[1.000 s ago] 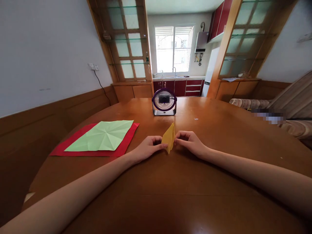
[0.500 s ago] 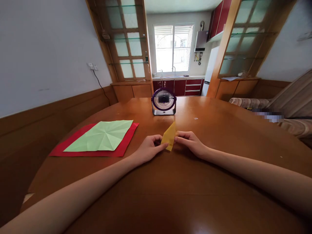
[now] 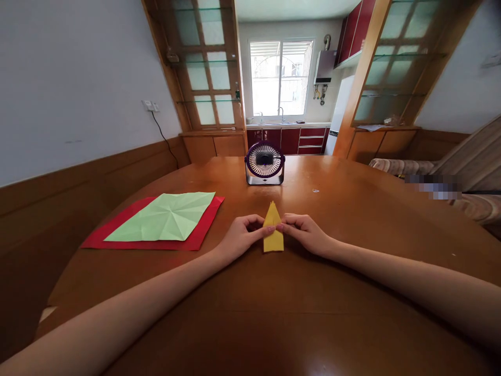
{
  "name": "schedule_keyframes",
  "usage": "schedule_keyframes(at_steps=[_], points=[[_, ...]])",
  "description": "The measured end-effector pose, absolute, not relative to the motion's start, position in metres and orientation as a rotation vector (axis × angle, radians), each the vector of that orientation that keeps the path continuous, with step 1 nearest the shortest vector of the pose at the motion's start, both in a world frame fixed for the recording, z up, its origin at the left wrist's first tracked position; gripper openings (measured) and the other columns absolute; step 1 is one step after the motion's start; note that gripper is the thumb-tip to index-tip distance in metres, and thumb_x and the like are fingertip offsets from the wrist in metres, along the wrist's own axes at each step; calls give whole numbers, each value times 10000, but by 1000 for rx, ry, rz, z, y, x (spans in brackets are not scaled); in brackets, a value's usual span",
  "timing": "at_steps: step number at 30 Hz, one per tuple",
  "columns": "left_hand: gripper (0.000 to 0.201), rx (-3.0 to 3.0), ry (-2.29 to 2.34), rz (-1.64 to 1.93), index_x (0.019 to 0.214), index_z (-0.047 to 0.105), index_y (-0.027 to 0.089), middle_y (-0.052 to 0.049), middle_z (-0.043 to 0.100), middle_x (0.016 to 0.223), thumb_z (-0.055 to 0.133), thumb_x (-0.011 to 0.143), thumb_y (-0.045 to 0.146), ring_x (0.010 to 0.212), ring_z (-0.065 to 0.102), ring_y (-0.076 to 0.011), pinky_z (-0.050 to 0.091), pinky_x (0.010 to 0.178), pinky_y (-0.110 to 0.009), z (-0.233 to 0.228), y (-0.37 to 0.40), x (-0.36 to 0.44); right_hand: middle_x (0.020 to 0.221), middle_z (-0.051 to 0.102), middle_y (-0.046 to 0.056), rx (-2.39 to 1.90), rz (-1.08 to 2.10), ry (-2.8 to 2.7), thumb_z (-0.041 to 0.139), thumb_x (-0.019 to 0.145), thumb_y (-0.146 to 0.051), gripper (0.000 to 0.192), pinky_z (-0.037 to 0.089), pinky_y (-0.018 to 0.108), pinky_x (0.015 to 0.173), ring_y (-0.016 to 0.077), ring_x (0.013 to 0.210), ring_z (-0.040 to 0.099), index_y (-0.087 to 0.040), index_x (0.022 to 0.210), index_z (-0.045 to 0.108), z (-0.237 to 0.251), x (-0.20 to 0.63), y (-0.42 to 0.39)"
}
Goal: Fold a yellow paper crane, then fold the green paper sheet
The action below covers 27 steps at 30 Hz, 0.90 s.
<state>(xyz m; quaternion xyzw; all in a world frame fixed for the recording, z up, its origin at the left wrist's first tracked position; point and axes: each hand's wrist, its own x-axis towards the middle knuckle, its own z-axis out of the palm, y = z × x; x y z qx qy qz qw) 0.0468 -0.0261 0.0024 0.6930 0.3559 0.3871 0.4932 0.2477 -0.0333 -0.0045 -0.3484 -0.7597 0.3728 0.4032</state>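
A small piece of folded yellow paper (image 3: 273,243), pointed at its far end and straight along its near edge, is held between my two hands above the brown table. My left hand (image 3: 243,234) pinches its left side, thumb lying on the face of the paper. On the right side, my right hand (image 3: 306,230) grips it the same way, and the two thumb tips nearly meet at the middle. The fingers behind the paper are partly hidden.
To the left, a creased light green paper sheet (image 3: 164,216) lies on red paper (image 3: 203,230). A small purple fan (image 3: 265,161) stands on the wooden table (image 3: 250,324) beyond my hands. A small white scrap (image 3: 315,190) lies right of the fan.
The yellow paper has turned from a tilted, edge-angled pose to face me, its point now directed away. My right thumb has moved onto its face; both hands keep their hold.
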Motion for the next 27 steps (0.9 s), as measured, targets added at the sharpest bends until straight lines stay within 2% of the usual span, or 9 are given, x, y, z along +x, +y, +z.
schedule_keyframes(at_steps=[6, 12, 15, 17, 19, 24, 27], points=[[267, 1592, 845, 1051, 719, 711, 134, -23, 676, 729, 803, 655, 377, 681, 577, -136, 432, 668, -245, 3, -28, 47, 722, 529, 0, -878, 998, -1951, 586, 856, -501, 368, 367, 253, 600, 116, 648, 452, -164, 709, 600, -4, 245, -36], [226, 1450, 797, 1116, 725, 728, 140, -27, 684, 764, 810, 653, 339, 702, 581, -134, 438, 670, -242, 2, -27, 48, 812, 584, 21, -852, 1037, -2008, 640, 825, -479, 326, 414, 273, 677, 137, 727, 502, -155, 783, 657, -6, 246, -34], [303, 1377, 714, 1077, 910, 738, 152, -44, 706, 864, 809, 669, 321, 793, 617, -154, 466, 749, -261, 3, -25, 46, 809, 576, 15, -840, 1102, -2001, 635, 823, -490, 341, 412, 274, 685, 140, 736, 501, -157, 750, 639, -6, 247, -33], [427, 1330, 643, 1000, 1083, 700, 177, -57, 709, 940, 799, 692, 317, 849, 637, -171, 484, 801, -293, 5, -24, 42, 792, 572, 5, -831, 1186, -1993, 648, 810, -487, 335, 407, 272, 686, 136, 727, 497, -157, 753, 633, -5, 247, -33], [482, 1305, 591, 896, 1171, 661, 194, -64, 706, 957, 783, 721, 316, 861, 653, -177, 499, 823, -323, 8, -22, 38, 771, 568, -7, -814, 1297, -1981, 670, 792, -468, 315, 397, 265, 670, 126, 701, 489, -156, 772, 636, -4, 248, -33], [418, 1309, 583, 792, 1107, 687, 179, -81, 709, 957, 783, 725, 318, 875, 675, -205, 520, 861, -389, 13, -18, 28, 709, 568, -21, -796, 1604, -1807, 718, 733, -385, 257, 353, 233, 577, 101, 612, 475, -148, 749, 620, -2, 252, -33], [407, 1339, 614, 823, 1055, 710, 158, -74, 703, 937, 805, 689, 309, 796, 672, -179, 532, 848, -390, 14, -15, 26, 667, 565, -24, -793, 1645, -1687, 728, 706, -330, 218, 328, 220, 543, 91, 577, 468, -142, 728, 618, -4, 255, -29]])
